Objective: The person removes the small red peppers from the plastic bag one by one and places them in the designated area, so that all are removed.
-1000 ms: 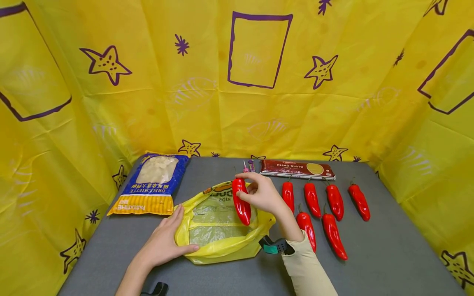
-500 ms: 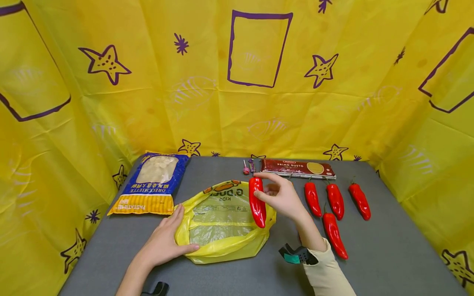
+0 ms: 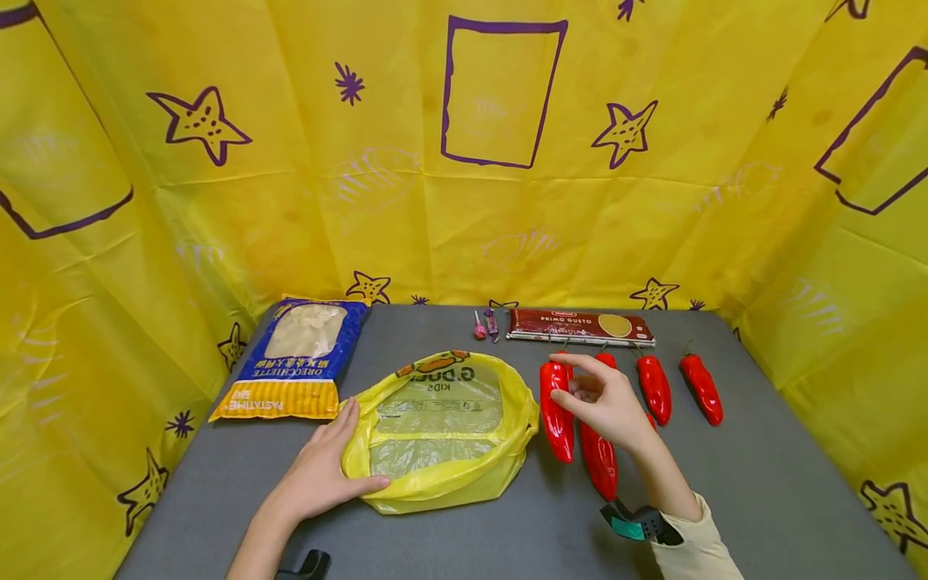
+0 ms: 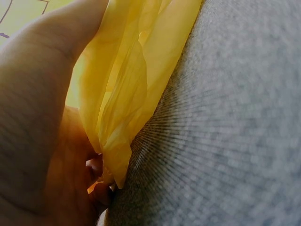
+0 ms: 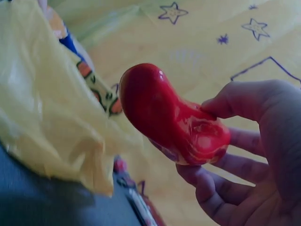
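My left hand (image 3: 322, 463) holds the left side of a yellow plastic bag (image 3: 464, 481), its thumb lying along the front rim. The bag's mouth gapes upward, with printing seen on its far wall. In the left wrist view, gathered yellow plastic (image 4: 127, 89) lies beside the curled fingers. Just right of the bag, my right hand (image 3: 612, 409) pinches a glossy red chili pepper (image 3: 557, 415) between thumb and fingers, tip downward. The right wrist view shows this pepper (image 5: 155, 108) end-on. Another red pepper (image 3: 598, 463) lies below that hand, which partly covers others.
More red peppers (image 3: 702, 391) lie at the right. A blue and yellow orecchiette pasta bag (image 3: 304, 362) rests at the left. Along the back are a brown Primo Gusto pack (image 3: 580, 325), a lollipop (image 3: 479, 329) and a purple-wrapped sweet (image 3: 492, 324). Yellow cloth walls surround the grey table (image 3: 768, 483).
My right hand has carried the red pepper rightward, from over the bag's mouth to beside the bag. The left hand has stayed on the bag's edge.
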Motion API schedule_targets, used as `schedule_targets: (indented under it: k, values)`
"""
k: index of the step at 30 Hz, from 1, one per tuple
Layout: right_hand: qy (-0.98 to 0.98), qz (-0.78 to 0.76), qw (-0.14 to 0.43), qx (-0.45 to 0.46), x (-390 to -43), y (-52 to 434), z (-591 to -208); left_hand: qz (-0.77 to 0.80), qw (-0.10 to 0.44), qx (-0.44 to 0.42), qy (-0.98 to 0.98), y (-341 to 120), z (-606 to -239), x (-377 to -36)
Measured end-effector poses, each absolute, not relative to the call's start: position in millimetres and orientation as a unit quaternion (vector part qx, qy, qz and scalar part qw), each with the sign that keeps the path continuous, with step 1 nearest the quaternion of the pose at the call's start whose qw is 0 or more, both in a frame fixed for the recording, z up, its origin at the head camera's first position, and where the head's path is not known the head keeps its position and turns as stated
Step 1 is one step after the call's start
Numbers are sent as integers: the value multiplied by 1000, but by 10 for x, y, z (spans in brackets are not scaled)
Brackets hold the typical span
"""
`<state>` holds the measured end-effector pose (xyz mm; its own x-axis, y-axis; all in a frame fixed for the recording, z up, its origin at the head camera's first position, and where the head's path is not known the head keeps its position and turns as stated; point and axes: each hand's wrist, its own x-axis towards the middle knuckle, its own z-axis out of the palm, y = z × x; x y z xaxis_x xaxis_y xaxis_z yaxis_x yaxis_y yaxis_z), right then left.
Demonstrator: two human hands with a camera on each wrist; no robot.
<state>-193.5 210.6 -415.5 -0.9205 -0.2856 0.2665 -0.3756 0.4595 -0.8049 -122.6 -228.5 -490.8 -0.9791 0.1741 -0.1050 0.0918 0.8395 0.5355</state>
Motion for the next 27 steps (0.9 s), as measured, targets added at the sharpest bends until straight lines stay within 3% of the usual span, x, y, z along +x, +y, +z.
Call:
schedule_targets:
  k: [13,27]
  values:
    - [-870,447,101,180,-1778,2704,-4261,276,84,64,955,-2288,-4912,-1227]
    - [-906,408,97,56,-1624,3591,-4483,278,81,66,955,-2284,-4907,-1219]
